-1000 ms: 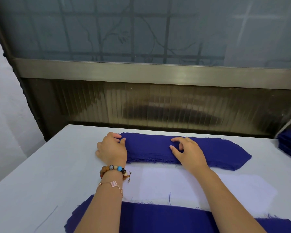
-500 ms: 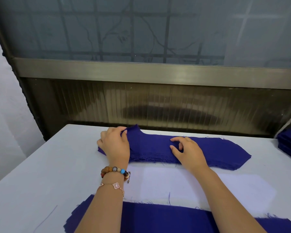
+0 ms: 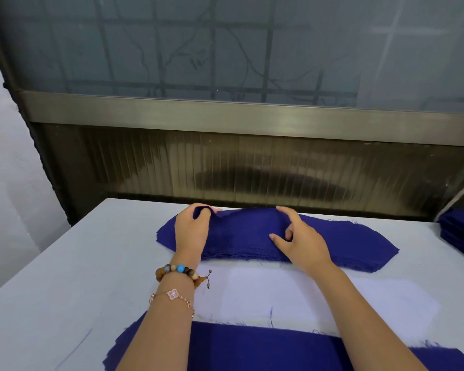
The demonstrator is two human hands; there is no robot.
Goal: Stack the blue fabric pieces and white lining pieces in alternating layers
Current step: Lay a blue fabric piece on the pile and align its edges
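Blue fabric stack point(image 3: 359, 242), left hand point(image 3: 192, 231) fingers pinching top piece point(image 3: 241, 226), end lifted, right hand point(image 3: 303, 242) fingers pinching its middle

A stack of blue fabric pieces point(image 3: 346, 242) is lying left to right on the far side of the pale table point(image 3: 65, 277). The left hand point(image 3: 190, 231) is pinching the far left edge of the top blue piece point(image 3: 241, 223) and holding it raised off the stack. The right hand point(image 3: 303, 242) is holding the same piece near its middle, index finger over the far edge and thumb on the near side, apparently pinching it. White lining pieces point(image 3: 292, 298) are lying just near of the stack, with more blue fabric point(image 3: 265, 349) meeting their near edge. Another blue stack point(image 3: 461, 231) is sitting at the far right.
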